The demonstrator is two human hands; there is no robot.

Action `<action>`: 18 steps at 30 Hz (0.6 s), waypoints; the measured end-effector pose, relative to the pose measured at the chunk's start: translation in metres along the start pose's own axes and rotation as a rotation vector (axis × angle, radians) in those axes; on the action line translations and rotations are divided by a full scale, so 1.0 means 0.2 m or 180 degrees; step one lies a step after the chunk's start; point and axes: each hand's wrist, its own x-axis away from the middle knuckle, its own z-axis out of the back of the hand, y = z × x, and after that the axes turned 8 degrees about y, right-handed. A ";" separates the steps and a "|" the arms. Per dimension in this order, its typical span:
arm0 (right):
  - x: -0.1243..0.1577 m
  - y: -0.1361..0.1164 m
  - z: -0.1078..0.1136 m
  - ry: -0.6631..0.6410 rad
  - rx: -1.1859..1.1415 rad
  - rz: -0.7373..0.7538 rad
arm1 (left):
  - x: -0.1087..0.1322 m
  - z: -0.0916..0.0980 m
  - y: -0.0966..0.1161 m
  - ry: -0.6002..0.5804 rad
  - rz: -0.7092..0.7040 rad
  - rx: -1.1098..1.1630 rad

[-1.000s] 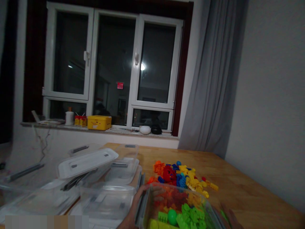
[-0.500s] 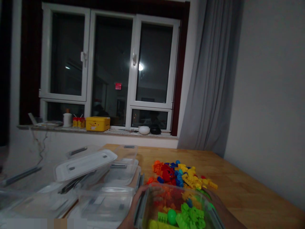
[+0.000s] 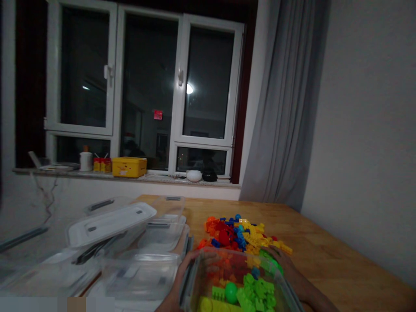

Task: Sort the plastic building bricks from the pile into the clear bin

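Gripped at both far corners: a clear plastic bin (image 3: pixel 238 281) of toy bricks, left hand (image 3: pixel 182 277) curled around its left wall, right hand (image 3: pixel 287 271) wrapped on the right rim. Seen partly through the plastic, with fingers blurred and wrists cut off by the lower edge. Inside, green bricks (image 3: pixel 256 294) nearest, orange ones farther. Just beyond, a loose brick pile (image 3: pixel 242 234) on the wooden table (image 3: pixel 325 260). To the left, stacked empty clear containers (image 3: pixel 143 273) and a white lid (image 3: pixel 110 223). Long axis running away toward the window (image 3: pixel 143 91).
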 end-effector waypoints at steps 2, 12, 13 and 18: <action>0.00 0.02 0.00 0.0074 -0.0009 -0.0054 | 0.00 -0.01 0.01 -0.0053 0.0011 0.0076; 0.02 -0.06 0.05 0.0471 0.0089 -0.0068 | -0.01 0.02 0.00 -0.0313 0.0122 -0.0051; 0.02 -0.06 0.05 0.0527 0.0106 -0.0053 | -0.01 0.02 0.00 -0.0315 0.0165 -0.0054; 0.00 -0.01 0.06 0.0589 0.0177 -0.0102 | -0.03 0.03 -0.01 -0.0292 0.0112 -0.0020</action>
